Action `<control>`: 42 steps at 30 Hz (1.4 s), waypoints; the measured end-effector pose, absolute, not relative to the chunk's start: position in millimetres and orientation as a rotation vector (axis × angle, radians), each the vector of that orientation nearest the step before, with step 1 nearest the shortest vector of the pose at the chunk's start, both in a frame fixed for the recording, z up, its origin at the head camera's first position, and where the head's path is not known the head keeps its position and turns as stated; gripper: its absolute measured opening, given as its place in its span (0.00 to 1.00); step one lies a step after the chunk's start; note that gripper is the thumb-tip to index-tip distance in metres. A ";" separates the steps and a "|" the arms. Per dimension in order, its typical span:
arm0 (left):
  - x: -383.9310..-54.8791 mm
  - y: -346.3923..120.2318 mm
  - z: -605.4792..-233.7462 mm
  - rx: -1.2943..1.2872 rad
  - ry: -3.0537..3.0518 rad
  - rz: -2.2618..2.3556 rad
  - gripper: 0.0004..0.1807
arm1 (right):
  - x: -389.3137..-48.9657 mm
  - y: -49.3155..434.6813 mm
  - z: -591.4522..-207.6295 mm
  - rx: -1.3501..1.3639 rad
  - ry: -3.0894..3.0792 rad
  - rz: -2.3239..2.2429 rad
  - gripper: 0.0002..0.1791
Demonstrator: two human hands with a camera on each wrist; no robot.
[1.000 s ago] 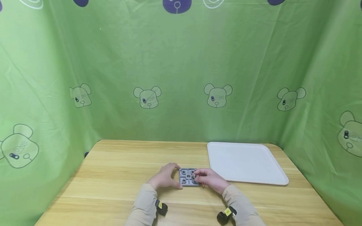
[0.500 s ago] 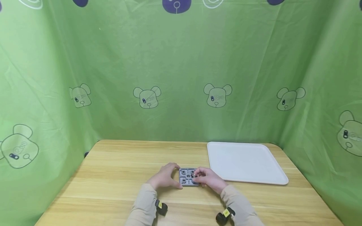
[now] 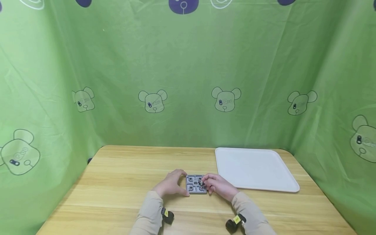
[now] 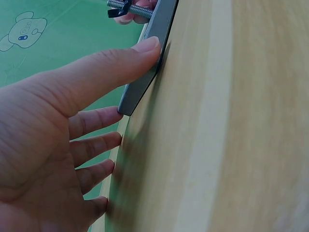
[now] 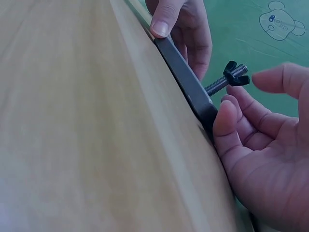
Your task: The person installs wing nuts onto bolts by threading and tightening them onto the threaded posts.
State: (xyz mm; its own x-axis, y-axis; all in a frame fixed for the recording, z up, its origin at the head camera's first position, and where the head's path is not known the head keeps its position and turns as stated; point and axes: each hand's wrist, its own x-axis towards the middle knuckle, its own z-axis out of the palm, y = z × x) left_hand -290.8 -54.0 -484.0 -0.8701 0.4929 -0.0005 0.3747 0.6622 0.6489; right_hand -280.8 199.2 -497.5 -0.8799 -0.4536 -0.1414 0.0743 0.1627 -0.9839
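A square grey plate (image 3: 195,178) with recessed corners lies flat on the table. My left hand (image 3: 171,184) holds its left side, thumb at the near edge and index finger at the far corner. From the plate's right half rises a threaded bolt (image 5: 216,88) carrying a black wing nut (image 5: 236,77). My right hand (image 3: 221,186) is loosely bent around the nut. In the right wrist view the index fingertip (image 5: 263,79) stands a little off the nut, another finger lies just under it, and the thumb (image 5: 226,118) is by the plate's edge.
A white tray (image 3: 257,169) lies at the back right of the wooden table (image 3: 126,182), close behind my right hand. A green printed curtain (image 3: 188,65) encloses the back and both sides.
My right fingers shift at the wing nut: they pinch it half a second ago and are now parted from it. My left hand and the plate stay in place.
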 end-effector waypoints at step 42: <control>-289.8 -54.4 -482.6 0.709 2.694 1.000 0.47 | -277.0 190.8 -494.9 -0.323 2.185 -1.702 0.18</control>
State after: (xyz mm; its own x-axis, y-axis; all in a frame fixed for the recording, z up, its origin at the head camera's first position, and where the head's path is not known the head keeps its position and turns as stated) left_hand -289.8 -54.4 -482.6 -0.8697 0.4935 -0.0046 0.3710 0.6599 0.6534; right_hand -277.0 190.8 -494.9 -0.9123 -0.3872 -0.1337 0.0348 0.2520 -0.9671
